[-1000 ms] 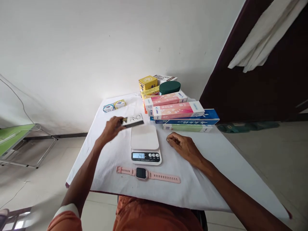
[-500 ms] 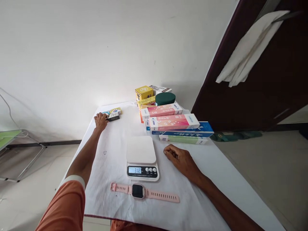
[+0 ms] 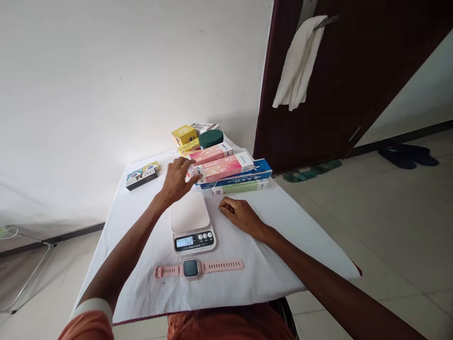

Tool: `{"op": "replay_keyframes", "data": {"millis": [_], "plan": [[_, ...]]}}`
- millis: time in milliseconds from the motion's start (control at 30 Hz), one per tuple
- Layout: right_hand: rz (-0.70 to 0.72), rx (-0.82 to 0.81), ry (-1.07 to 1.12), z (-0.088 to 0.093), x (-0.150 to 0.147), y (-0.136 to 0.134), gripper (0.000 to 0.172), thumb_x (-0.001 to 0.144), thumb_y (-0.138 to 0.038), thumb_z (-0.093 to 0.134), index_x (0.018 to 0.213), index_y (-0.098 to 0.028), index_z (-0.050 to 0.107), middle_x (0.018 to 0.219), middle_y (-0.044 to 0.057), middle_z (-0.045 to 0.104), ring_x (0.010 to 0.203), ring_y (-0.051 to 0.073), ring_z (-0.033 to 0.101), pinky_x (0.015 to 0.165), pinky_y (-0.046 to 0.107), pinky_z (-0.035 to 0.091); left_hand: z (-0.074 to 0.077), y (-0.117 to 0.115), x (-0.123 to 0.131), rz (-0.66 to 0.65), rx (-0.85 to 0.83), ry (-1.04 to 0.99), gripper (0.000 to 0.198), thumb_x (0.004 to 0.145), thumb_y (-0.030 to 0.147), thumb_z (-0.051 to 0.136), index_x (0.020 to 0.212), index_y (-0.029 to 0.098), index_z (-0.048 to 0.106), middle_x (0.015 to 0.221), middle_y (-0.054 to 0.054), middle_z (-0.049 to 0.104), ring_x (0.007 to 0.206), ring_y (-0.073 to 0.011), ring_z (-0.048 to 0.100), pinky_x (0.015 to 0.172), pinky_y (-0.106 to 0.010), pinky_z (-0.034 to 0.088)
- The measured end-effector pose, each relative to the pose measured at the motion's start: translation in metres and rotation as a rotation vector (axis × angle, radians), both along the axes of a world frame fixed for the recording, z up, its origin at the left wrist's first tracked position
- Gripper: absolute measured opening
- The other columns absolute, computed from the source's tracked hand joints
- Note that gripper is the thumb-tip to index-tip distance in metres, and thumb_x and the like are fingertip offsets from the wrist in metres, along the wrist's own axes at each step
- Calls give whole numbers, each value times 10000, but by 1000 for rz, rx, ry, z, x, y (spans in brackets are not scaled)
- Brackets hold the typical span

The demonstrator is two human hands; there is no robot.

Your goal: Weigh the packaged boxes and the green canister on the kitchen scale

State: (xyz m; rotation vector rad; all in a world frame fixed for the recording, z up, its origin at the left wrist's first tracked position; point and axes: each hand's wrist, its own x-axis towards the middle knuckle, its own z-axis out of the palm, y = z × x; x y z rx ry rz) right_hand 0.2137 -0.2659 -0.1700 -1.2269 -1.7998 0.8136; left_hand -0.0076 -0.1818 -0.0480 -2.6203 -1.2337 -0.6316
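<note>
My left hand [image 3: 177,179] reaches over the back of a white digital kitchen scale [image 3: 191,212], its thumb and fingers apart at the left end of the upper pink-and-white box [image 3: 224,167]. Whether the fingertips touch that box I cannot tell. On the cloth right of the scale rests my right hand [image 3: 240,215], its fingers curled in and nothing visible in them. The scale's platform is bare and its display is lit. In front of it lies a pink-strapped smartwatch [image 3: 191,268], stretched out flat.
Under and behind the pink box are another pink box [image 3: 212,153], a blue box [image 3: 258,171], a green-and-white box [image 3: 244,187], yellow boxes [image 3: 184,135] and a dark green oval lid [image 3: 211,138]. A black-and-white box [image 3: 142,179] lies at the left. A towel [image 3: 300,61] hangs on the door handle.
My left hand has left the small boxes at the far left and moved right to the pink box. My right hand stays curled on the table. The view has swung right.
</note>
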Motion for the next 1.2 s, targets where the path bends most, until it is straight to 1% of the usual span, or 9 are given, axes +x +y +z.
{"op": "replay_keyframes", "data": {"millis": [100, 200, 500, 633, 800, 867, 967, 1100, 1200], "plan": [[13, -7, 23, 0, 0, 0, 180, 892, -350, 514, 773, -228, 573, 678, -10, 618, 618, 149, 532, 648, 283, 387, -5, -8, 36, -17, 21, 135, 437, 1022, 494, 504, 1318, 179, 573, 1274, -155, 624, 1154, -317, 554, 958, -447, 417], [14, -9, 33, 1, 0, -1, 161, 889, -321, 517, 774, -227, 579, 681, -7, 624, 623, 152, 539, 648, 283, 385, -11, -6, 53, 30, 42, 203, 455, 1018, 484, 500, 1325, 154, 562, 1291, -186, 602, 1164, -341, 527, 956, -469, 396], [16, 4, 29, 3, 2, -2, 156, 897, -288, 515, 772, -224, 580, 665, -16, 611, 610, 146, 532, 641, 277, 383, -11, 1, 57, -10, -162, 2, 460, 945, 539, 633, 1244, 193, 590, 1176, -129, 564, 1117, -315, 502, 943, -482, 439], [21, 3, 28, 1, 3, -1, 164, 900, -307, 517, 780, -221, 589, 683, -12, 620, 629, 148, 538, 646, 273, 388, 4, -27, 32, -63, -180, -150, 467, 944, 560, 643, 1243, 205, 586, 1156, -101, 557, 1101, -279, 509, 968, -460, 458], [15, 19, 22, 3, 4, -2, 199, 899, -354, 517, 770, -221, 589, 684, -12, 614, 641, 150, 535, 643, 273, 380, 22, -80, -32, -12, -195, -135, 475, 935, 553, 670, 1282, 244, 575, 1181, -81, 564, 1111, -263, 527, 967, -427, 470], [17, 20, 18, 4, 4, -2, 212, 906, -365, 510, 782, -220, 601, 701, -6, 633, 651, 154, 556, 653, 278, 393, 16, -95, -56, 29, -232, -120, 451, 936, 532, 677, 1273, 250, 575, 1179, -78, 571, 1110, -263, 531, 947, -420, 476], [7, 3, 14, 4, 2, -3, 217, 899, -385, 522, 798, -220, 620, 708, 0, 653, 661, 162, 582, 663, 285, 419, -6, -105, -77, 74, -296, -118, 423, 930, 489, 697, 1256, 246, 579, 1162, -80, 584, 1101, -271, 528, 940, -439, 475], [-13, -20, 6, 4, 1, -3, 222, 878, -407, 527, 796, -224, 622, 681, -5, 637, 637, 161, 572, 653, 288, 430, -37, -100, -84, 86, -345, -110, 417, 915, 462, 718, 1237, 228, 595, 1142, -90, 589, 1075, -282, 526, 958, -487, 462], [-5, -47, 7, 5, 1, -4, 213, 875, -397, 520, 800, -227, 625, 681, -10, 633, 634, 159, 567, 644, 283, 431, -48, -96, -84, 94, -354, -95, 435, 903, 461, 728, 1244, 219, 607, 1150, -102, 590, 1083, -294, 524, 961, -508, 460]]}}
